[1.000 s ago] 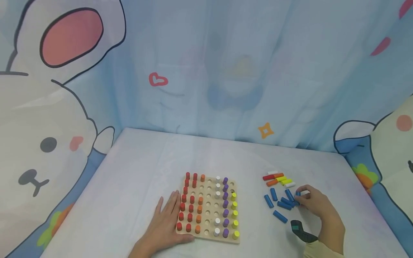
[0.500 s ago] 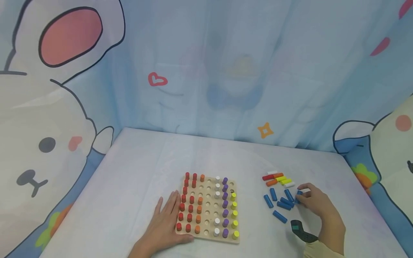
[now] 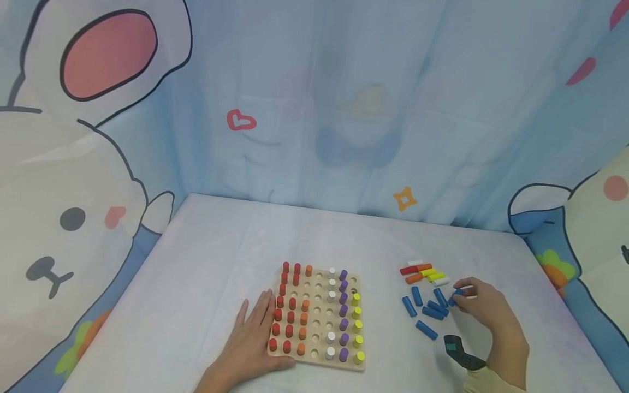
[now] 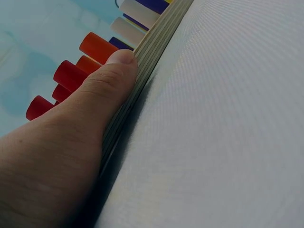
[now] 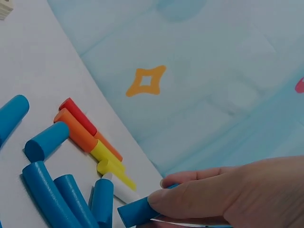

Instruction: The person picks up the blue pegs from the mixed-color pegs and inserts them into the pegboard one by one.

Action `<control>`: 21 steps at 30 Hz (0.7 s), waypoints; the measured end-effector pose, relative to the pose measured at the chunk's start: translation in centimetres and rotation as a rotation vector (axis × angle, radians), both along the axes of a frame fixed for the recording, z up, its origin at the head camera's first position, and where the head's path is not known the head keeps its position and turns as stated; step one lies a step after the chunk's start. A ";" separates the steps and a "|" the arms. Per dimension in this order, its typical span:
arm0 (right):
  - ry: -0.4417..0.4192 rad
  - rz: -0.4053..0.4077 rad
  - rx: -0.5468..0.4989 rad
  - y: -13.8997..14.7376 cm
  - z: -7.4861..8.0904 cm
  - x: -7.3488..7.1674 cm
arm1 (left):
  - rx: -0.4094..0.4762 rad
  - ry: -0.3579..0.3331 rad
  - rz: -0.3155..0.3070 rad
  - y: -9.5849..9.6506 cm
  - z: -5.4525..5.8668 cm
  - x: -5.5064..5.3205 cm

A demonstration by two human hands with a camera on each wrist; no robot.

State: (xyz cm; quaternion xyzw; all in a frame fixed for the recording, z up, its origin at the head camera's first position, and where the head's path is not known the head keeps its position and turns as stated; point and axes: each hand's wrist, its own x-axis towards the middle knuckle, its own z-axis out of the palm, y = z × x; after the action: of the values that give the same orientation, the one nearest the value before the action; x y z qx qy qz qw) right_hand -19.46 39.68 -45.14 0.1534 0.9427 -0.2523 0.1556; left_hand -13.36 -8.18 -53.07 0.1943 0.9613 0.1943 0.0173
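A square wooden pegboard [image 3: 319,325] holds upright pegs in columns of red, orange, white, purple and yellow, with bare holes between. My left hand [image 3: 250,338] lies along its left side, fingers straight and thumb at the front edge; in the left wrist view the thumb [image 4: 102,90] rests against the board's layered edge [image 4: 156,38]. At the right, my right hand [image 3: 484,305] pinches a blue peg [image 5: 137,212] between thumb and fingers, beside the loose blue pegs. Several of those blue pegs [image 3: 426,330] lie on the cloth just left of that hand.
Behind the blue pegs lies a small group of loose red, orange, yellow and white pegs, among them a red peg [image 3: 409,270] and a yellow peg [image 3: 435,277]. A white cloth covers the table [image 3: 221,240]. A printed curtain [image 3: 295,109] hangs along its back edge.
The blue peg in my right hand has turned from upright to slanted and shifted slightly right with the fingers. The left hand and the pegboard stay in place.
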 end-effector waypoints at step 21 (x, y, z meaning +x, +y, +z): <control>0.198 -0.084 0.022 -2.6 1.0 0.3 | 0.010 -0.038 0.000 0.0 0.1 -0.1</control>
State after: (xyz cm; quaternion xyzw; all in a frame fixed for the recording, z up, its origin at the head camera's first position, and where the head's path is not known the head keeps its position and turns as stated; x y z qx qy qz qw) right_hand -19.12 37.12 -44.12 0.1690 0.9489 -0.2621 0.0493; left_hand -13.42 -8.18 -52.95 0.1906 0.9599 0.2029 0.0346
